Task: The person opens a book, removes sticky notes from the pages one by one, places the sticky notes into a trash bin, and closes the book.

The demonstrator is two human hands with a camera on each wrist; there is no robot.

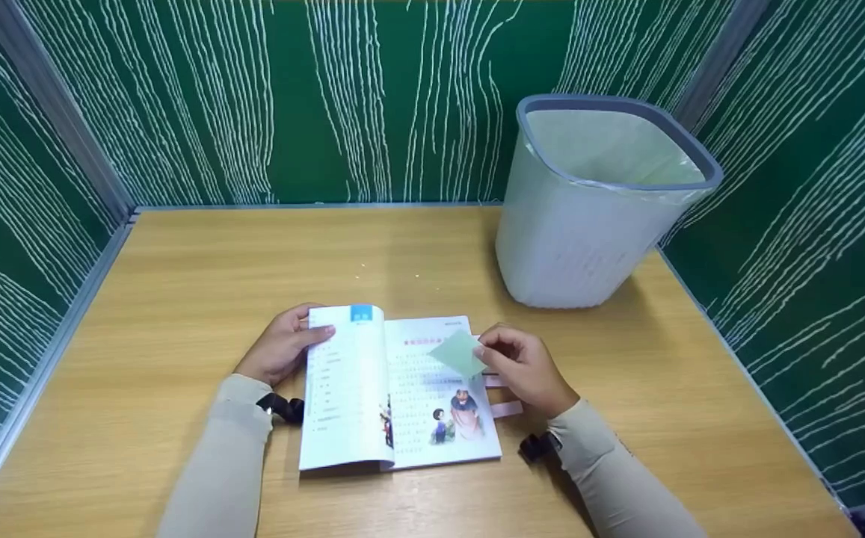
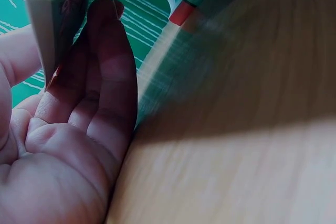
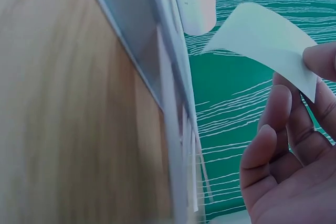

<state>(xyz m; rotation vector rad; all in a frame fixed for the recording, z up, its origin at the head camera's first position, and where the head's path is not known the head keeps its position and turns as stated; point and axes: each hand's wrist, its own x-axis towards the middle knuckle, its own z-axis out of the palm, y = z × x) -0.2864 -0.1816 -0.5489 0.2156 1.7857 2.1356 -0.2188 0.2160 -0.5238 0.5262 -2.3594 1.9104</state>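
An open book (image 1: 421, 396) lies on the table, with printed text and a coloured picture of two figures on its right page. My left hand (image 1: 275, 347) holds the raised left pages by their outer edge, thumb on top. Its other fingers (image 2: 113, 66) reach behind the cover in the left wrist view. Between thumb and fingers, my right hand (image 1: 525, 366) pinches a pale green sticky note (image 1: 456, 356) by one corner, over the upper part of the right page. In the right wrist view the note (image 3: 262, 38) bends slightly and stands off the book.
Pale paper strips (image 1: 507, 409) stick out from the book's right edge. A white waste bin (image 1: 574, 239) with a grey rim and a liner stands at the back right. Small white specks (image 1: 417, 276) dot the wooden table (image 1: 215, 261). Green panels (image 1: 432, 104) with white lines enclose the table.
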